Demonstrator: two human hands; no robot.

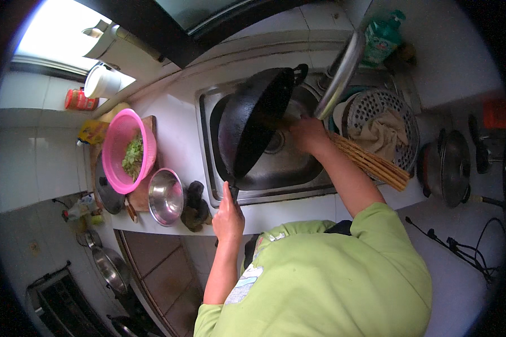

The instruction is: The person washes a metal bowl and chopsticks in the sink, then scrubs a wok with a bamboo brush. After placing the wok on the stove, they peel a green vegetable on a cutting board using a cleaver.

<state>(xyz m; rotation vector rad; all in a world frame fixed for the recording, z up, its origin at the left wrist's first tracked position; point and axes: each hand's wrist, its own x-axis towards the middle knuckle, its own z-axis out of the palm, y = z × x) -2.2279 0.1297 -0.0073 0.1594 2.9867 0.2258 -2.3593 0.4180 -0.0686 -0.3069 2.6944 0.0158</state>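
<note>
A black wok (pixel 246 113) stands tilted on its side over the steel sink (pixel 295 181), its dark inside turned to the right. My left hand (pixel 229 219) is closed around the wok's handle at the sink's near edge. A bundle of thin bamboo sticks, seemingly a wok brush (pixel 371 162), is in my right hand (pixel 310 135); its far end points into the wok, where shadow hides it. The steel faucet (pixel 339 78) reaches over the sink just beyond my right hand.
Left of the sink are a pink colander (pixel 152 147) with chopped greens, a steel bowl (pixel 165 197), dark objects on the counter and a wooden board (pixel 141 202). On the right are a perforated steel basket (pixel 411 139) with a cloth, a green pump bottle (pixel 379 40) and a lidded pan (pixel 454 168).
</note>
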